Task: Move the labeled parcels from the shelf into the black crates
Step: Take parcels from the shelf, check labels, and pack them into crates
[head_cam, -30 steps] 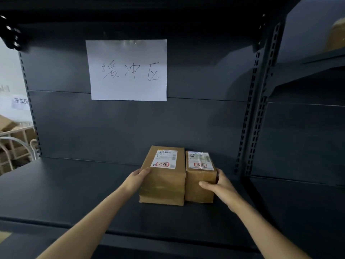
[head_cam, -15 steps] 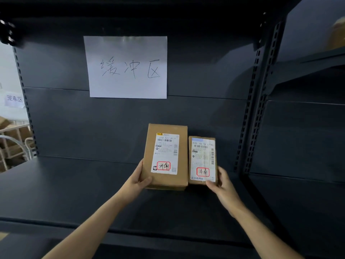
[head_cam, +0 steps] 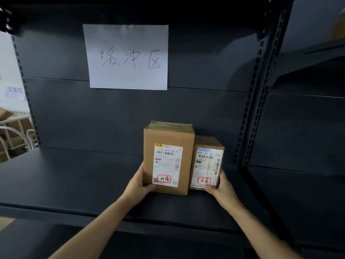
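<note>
together, both hands (head_cam: 139, 185) grip two parcels (head_cam: 169, 157).

Shelf (head_cam: 74, 184): the board and back panel were dark grey metal, painted matt and smooth, with punched metal uprights (head_cam: 261, 90) in the same finish. The sign (head_cam: 128, 57) was plain white paper, matt, with a glossy strip of tape along its top edge. Larger parcel (head_cam: 168, 135) and smaller parcel (head_cam: 207, 144) were matt brown cardboard, the larger sealed on top with shiny clear tape, and their labels (head_cam: 167, 165) were smooth white printed paper.
</note>
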The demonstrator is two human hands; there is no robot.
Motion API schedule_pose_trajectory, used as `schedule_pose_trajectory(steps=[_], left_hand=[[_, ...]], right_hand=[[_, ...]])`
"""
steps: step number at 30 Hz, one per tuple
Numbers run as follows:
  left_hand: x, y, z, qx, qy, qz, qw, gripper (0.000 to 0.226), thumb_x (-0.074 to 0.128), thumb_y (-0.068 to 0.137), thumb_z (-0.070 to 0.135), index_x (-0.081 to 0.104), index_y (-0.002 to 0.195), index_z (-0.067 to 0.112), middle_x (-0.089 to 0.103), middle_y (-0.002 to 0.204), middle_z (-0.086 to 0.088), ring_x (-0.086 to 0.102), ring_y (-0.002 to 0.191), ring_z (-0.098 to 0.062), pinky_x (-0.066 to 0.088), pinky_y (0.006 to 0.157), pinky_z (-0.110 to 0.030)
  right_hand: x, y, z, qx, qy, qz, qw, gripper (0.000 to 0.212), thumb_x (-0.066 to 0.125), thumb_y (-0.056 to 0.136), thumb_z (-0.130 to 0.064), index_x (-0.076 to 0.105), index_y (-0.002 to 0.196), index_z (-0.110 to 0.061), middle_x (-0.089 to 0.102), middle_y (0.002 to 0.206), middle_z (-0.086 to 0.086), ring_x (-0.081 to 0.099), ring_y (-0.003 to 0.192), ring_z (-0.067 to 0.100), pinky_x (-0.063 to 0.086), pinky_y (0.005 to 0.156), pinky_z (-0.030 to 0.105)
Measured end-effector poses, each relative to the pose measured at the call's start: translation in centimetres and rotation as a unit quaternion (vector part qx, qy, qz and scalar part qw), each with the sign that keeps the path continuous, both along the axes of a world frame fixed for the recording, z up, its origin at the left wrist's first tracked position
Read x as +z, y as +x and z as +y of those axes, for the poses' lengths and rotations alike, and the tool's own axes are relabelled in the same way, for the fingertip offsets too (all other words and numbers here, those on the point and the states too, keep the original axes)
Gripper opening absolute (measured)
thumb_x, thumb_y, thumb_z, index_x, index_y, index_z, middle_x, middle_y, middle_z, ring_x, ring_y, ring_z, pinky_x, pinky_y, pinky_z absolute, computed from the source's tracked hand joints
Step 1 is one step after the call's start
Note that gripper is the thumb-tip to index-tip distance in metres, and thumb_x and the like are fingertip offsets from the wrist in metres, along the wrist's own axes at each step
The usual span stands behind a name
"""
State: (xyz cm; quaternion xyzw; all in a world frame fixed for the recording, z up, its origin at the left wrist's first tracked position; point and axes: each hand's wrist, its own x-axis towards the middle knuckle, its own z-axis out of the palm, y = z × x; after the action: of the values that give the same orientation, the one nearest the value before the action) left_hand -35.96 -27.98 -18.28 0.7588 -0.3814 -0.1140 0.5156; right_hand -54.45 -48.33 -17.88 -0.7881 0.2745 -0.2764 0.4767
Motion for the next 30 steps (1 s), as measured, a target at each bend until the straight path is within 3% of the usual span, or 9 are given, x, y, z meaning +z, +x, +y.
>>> schedule_pose_trajectory(steps=[3,8,10,13,18,23,26,30], left_hand=[[-0.1,0.0,0.3,0.006,0.005,0.004,1.000,0.084,0.066,0.082,0.004,0.021,0.142,0.041,0.050,0.109,0.034,0.049,0.097,0.011,0.038,0.081,-0.008],[0.2,-0.1,1.4,0.025,0.005,0.008,1.000,0.081,0.066,0.082,0.003,0.023,0.142,0.038,0.050,0.107,0.034,0.048,0.095,0.013,0.039,0.076,-0.007],[0.6,-0.3,2.1,0.033,0.000,0.011,0.999,0.080,0.066,0.082,0.003,0.024,0.141,0.037,0.049,0.108,0.033,0.049,0.097,0.009,0.041,0.082,-0.010],[1.1,-0.5,3.6,0.054,-0.009,0.014,0.998,0.080,0.068,0.081,0.004,0.026,0.140,0.036,0.050,0.113,0.028,0.047,0.110,-0.003,0.041,0.098,-0.028],[1.9,-0.6,7.0,0.092,-0.018,0.009,0.996,0.085,0.068,0.077,-0.002,0.025,0.143,0.027,0.055,0.119,0.015,0.051,0.116,-0.010,0.044,0.101,-0.036],[2.3,-0.4,10.9,0.121,-0.031,0.015,0.992,0.083,0.071,0.076,-0.002,0.029,0.142,0.026,0.060,0.115,0.015,0.058,0.104,-0.001,0.050,0.090,-0.024],[2.4,-0.2,13.6,0.137,-0.049,0.024,0.989,0.084,0.070,0.075,-0.007,0.030,0.142,0.025,0.062,0.116,0.012,0.059,0.104,-0.001,0.051,0.086,-0.021],[2.6,0.3,17.9,0.161,-0.070,0.025,0.984,0.084,0.068,0.075,-0.011,0.030,0.143,0.021,0.063,0.116,0.008,0.062,0.104,-0.006,0.053,0.084,-0.024]], right_hand=[[0.3,0.0,0.4,-0.004,-0.003,-0.004,1.000,0.075,0.067,0.080,-0.001,0.029,0.141,-0.022,0.055,0.124,-0.006,0.049,0.100,-0.003,0.039,0.072,0.005],[0.5,0.0,1.4,0.018,-0.014,-0.014,1.000,0.074,0.064,0.081,0.001,0.029,0.142,-0.021,0.052,0.132,-0.001,0.046,0.108,0.001,0.035,0.090,0.017],[0.5,0.3,1.8,0.028,-0.013,-0.014,0.999,0.073,0.063,0.082,0.001,0.028,0.142,-0.020,0.051,0.134,0.001,0.046,0.114,0.005,0.035,0.092,0.020],[0.4,1.1,2.6,0.051,-0.014,-0.011,0.999,0.071,0.063,0.082,0.000,0.029,0.141,-0.019,0.050,0.135,0.002,0.047,0.121,0.012,0.036,0.094,0.022],[0.5,3.1,4.4,0.100,-0.007,-0.021,0.995,0.069,0.062,0.083,-0.001,0.029,0.140,-0.022,0.051,0.133,0.000,0.047,0.119,0.010,0.037,0.092,0.022],[0.6,5.5,6.8,0.136,0.000,-0.018,0.991,0.064,0.062,0.084,-0.002,0.033,0.138,-0.019,0.051,0.132,0.002,0.048,0.114,0.008,0.038,0.089,0.019],[0.8,6.9,8.7,0.165,0.000,-0.019,0.986,0.061,0.063,0.084,-0.003,0.035,0.135,-0.019,0.053,0.128,0.001,0.047,0.105,0.004,0.038,0.074,0.010],[1.4,9.0,12.3,0.202,0.008,-0.024,0.979,0.061,0.063,0.084,-0.003,0.035,0.136,-0.020,0.053,0.126,0.000,0.048,0.106,0.005,0.039,0.084,0.017]])
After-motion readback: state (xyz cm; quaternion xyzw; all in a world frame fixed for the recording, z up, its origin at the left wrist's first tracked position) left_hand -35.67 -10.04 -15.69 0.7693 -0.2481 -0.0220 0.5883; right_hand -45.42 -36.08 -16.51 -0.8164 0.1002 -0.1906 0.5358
